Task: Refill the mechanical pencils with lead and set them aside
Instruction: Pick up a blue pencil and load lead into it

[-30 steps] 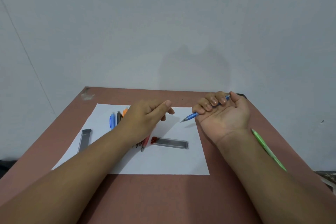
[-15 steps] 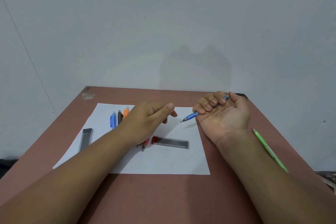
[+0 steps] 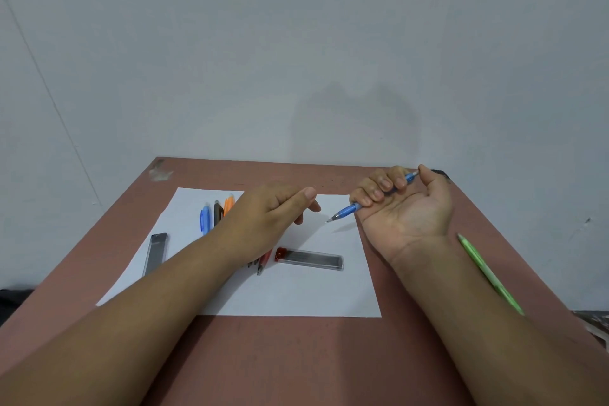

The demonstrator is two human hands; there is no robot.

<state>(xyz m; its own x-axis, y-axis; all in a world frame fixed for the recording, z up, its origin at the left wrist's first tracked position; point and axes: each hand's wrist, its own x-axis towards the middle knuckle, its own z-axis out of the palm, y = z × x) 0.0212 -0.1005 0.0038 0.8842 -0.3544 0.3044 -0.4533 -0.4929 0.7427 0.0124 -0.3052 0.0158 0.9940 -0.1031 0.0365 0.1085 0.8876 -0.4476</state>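
Pencils wait in a row on the left of the paper, ready to hand. Left hand, fingers curled, seems to pinch lead; I cannot tell. Right hand grips the blue pencil, tip leftward for loading. Green pencil lies right, probably finished.

The right hand lies palm up, its fingers curled round a pencil and the thumb at its end. The left hand hovers knuckles up, thumb extended, fingers loosely curled and holding nothing visible.
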